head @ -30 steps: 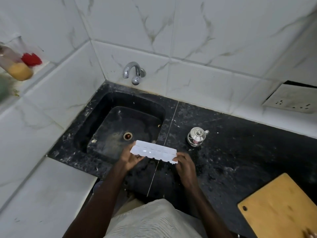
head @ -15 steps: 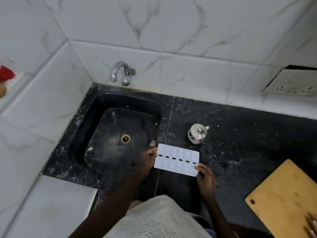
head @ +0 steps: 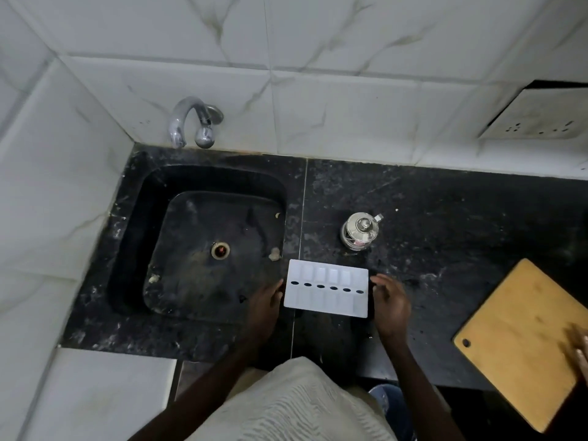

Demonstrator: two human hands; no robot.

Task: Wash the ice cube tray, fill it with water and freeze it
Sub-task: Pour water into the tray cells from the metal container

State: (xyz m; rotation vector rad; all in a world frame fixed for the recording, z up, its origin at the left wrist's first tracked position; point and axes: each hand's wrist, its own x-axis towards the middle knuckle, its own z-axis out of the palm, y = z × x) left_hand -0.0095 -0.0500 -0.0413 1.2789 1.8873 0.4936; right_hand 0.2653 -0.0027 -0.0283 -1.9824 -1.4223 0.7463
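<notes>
While the tray (head: 327, 289) lies flat on the surface (head: 445, 218), just right of the sink (head: 136, 243) and near the front edge, nothing about it looks wet, so I judge washing not yet begun. Left grip (head: 264, 300) has its fingertips against the tray's left end; whether they pinch it or only touch I cannot tell. Right grip (head: 389, 302) hangs just beside the right end, fingers loosely curled and grasping nothing.

Main risk: a lift from one end only. Thin plastic of that length probably flexes, and a fingertip hold could slip once water runs over it. That would drop the tray into the sink, where scraps (head: 274, 254) lie on the bottom, and it would need rewashing. The tap (head: 187, 122) sits at the far back corner, so the tray must travel across the whole sink, and a long reach weakens the hold. A steel pot (head: 361, 230) stands close behind the tray; a careless swing of the right end could knock it. Which face of the tray is up I cannot tell, so filling may need a flip first. Once full, any tilt while it is carried off to freeze spills water. The board (head: 521, 342), with another hand (head: 580, 354) on it, lies well apart to the right.
</notes>
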